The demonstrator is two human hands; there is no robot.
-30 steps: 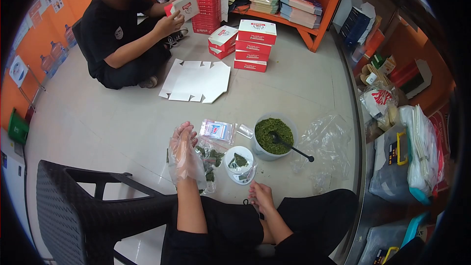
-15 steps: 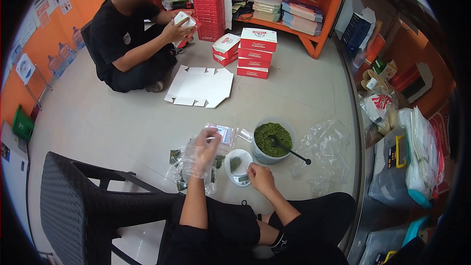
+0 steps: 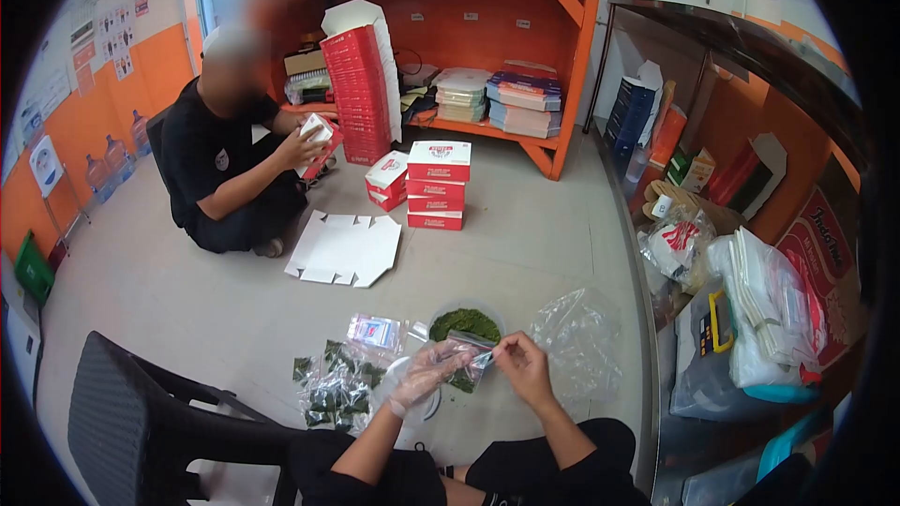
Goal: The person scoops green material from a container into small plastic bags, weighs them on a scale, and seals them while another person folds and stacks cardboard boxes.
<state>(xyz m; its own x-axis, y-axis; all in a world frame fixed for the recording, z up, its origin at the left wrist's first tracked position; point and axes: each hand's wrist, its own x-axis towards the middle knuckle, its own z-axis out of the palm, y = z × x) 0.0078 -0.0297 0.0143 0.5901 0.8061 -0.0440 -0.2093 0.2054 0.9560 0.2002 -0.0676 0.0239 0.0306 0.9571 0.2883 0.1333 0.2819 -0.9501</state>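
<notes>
My left hand [image 3: 429, 377], in a clear plastic glove, is closed on a small clear zip bag [image 3: 476, 358] with green flakes in its lower part. My right hand [image 3: 525, 367] is bare and pinches the bag's right side near the top. Behind the bag stands a round tub [image 3: 502, 317] of green flaky material [image 3: 464, 323], partly covered by my hands. A white scale [image 3: 431, 405] shows in part under my left wrist. Several filled clear bags [image 3: 339, 392] lie on the floor to the left, below a pack of printed plastic bags [image 3: 378, 332].
A black chair [image 3: 122, 412] stands at my left. Crumpled clear plastic [image 3: 577, 342] lies right of the tub. Ahead are a flat white carton [image 3: 345, 249], stacked red-and-white boxes [image 3: 438, 189] and a seated person [image 3: 230, 159] holding a box. Shelving with bins [image 3: 708, 356] lines the right.
My left hand has moved right to the bag, and both hands now hold it over the tub's near side. The bag has left the scale. The view has tilted up.
</notes>
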